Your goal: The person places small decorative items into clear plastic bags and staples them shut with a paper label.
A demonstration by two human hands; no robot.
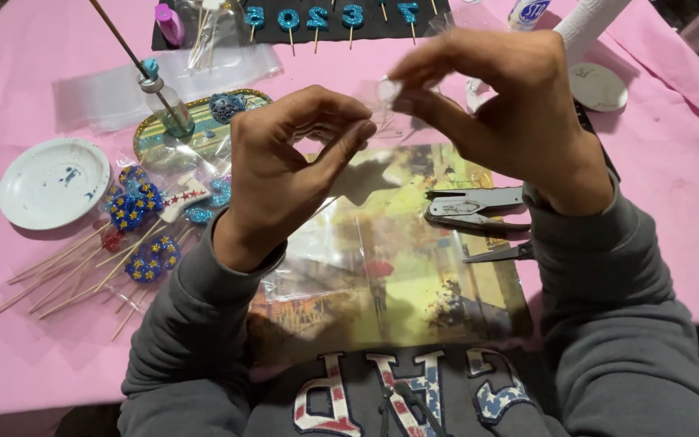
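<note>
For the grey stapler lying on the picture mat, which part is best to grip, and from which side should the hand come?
Grip the stapler across its long grey body near the middle, coming from above. It lies flat on the mat with its length running left to right. The right hand is nearer, and the small scissors lie just below it, so approaching from above avoids them.

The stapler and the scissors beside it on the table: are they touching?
Apart. The head view shows a strip of picture mat between the grey stapler and the scissors.

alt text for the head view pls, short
Two bare hands, left hand and right hand, raised over a pink tablecloth, pinch a small clear plastic piece between them. A grey stapler and glittery blue picks lie below.
</note>
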